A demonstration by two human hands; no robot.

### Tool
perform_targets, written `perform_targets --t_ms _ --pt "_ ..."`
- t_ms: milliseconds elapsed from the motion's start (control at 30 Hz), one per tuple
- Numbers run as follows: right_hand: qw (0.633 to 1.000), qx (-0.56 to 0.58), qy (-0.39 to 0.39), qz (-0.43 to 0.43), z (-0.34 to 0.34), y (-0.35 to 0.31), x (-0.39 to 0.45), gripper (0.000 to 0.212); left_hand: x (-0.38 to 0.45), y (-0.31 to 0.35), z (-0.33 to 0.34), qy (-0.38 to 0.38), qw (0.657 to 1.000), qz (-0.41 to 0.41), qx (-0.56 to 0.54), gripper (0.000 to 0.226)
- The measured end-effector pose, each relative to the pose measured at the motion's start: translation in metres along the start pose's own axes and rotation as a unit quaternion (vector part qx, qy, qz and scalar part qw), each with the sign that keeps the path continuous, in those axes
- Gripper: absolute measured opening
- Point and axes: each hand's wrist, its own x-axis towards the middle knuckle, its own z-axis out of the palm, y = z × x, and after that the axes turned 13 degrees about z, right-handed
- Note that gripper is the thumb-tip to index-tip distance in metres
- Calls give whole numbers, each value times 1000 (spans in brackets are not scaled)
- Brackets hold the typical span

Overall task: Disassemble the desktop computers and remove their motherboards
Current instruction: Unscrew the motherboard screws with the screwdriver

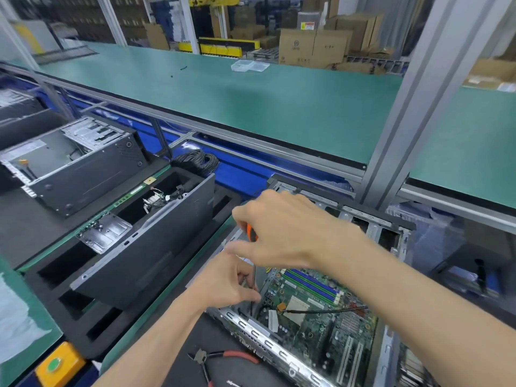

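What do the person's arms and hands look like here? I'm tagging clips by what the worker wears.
Both arms are bare as far as the frame shows: no sleeves reach the forearms. The left hand and the right hand wear no gloves. No watch, wrist strap, ring or marking can be seen on the visible sides of the hands or wrists. The upper arms are out of view.

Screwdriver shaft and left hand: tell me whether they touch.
Touching. The head view shows the left hand pinching the screwdriver shaft with its fingertips, just above the motherboard.
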Motion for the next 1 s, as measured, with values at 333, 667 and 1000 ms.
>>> perform_targets --t_ms 333,667,1000 --pt "988 111 -105 -33 -6 6 1 19 -1 2 -1 1 1000 20 -13 23" --pt "998 31 -33 -36 3 -1 3 3 -1 3 -1 -1 1000 20 4 18" --pt "995 -59 84 2 13 -6 3 32 1 -1 2 5 1000 25 -2 21"
